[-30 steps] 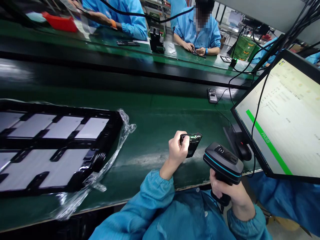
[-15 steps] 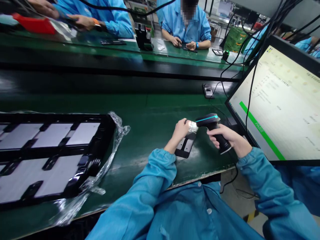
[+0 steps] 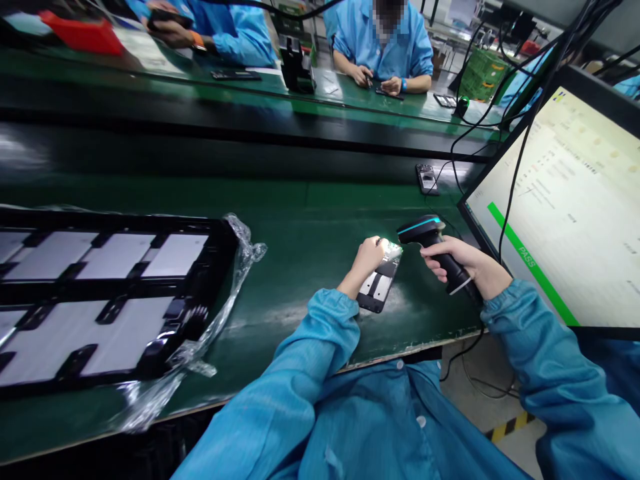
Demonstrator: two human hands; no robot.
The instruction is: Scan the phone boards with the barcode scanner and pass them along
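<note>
My right hand [image 3: 465, 263] is wrapped round the grip of a black barcode scanner [image 3: 425, 230] with a blue light strip. The scanner's head is tilted toward an opened smartphone [image 3: 379, 287], and bright light falls on the phone's upper circuit area. With curled fingers, my left hand [image 3: 370, 257] grips the phone at its upper left side; the fingertips are partly hidden. The phone lies on the green bench, a dark frame with pale battery area showing.
On the left sits a black tray [image 3: 113, 288] of pale rectangular pieces in clear plastic wrap [image 3: 245, 250]. A monitor [image 3: 565, 200] showing PASS stands at the right. Behind lies another opened phone [image 3: 427, 180]. Co-workers sit across the line, and cables hang at upper right.
The scanner has tilted a little and drawn slightly back from the phone, uncovering more of its lit upper end. The whole view has shifted a little.
</note>
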